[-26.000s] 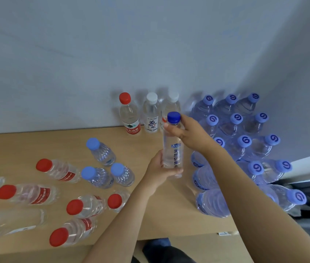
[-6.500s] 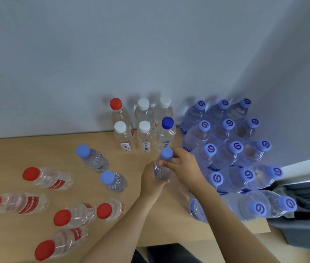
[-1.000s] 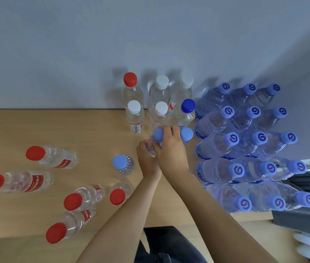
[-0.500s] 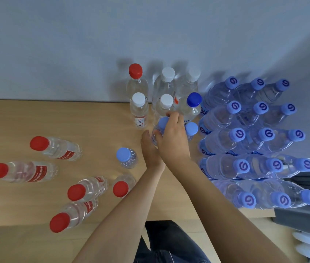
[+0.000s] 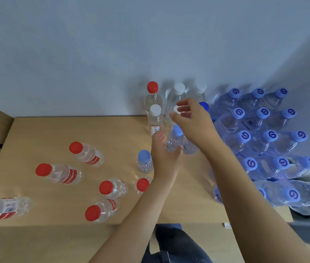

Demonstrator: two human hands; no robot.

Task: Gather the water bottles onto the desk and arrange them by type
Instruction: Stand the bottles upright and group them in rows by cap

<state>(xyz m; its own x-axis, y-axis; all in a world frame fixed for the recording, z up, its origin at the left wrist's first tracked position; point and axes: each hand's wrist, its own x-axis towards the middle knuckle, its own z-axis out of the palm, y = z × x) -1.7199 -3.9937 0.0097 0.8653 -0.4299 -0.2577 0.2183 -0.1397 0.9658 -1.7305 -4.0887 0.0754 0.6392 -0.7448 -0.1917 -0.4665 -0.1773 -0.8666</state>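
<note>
The small light-blue-capped bottle (image 5: pixel 144 161) stands upright on the counter (image 5: pixel 55 130), long axis vertical, just left of the left hand (image 5: pixel 164 155) and nearer it than the right hand (image 5: pixel 194 122). The left hand curls around another small blue-capped bottle (image 5: pixel 175 139) in the front row; the right hand hovers above with fingers spread, gripping nothing. Judging by the layout, the reach goes leftward (red-capped bottles (image 5: pixel 61 172) lie on their sides farther left).
</note>
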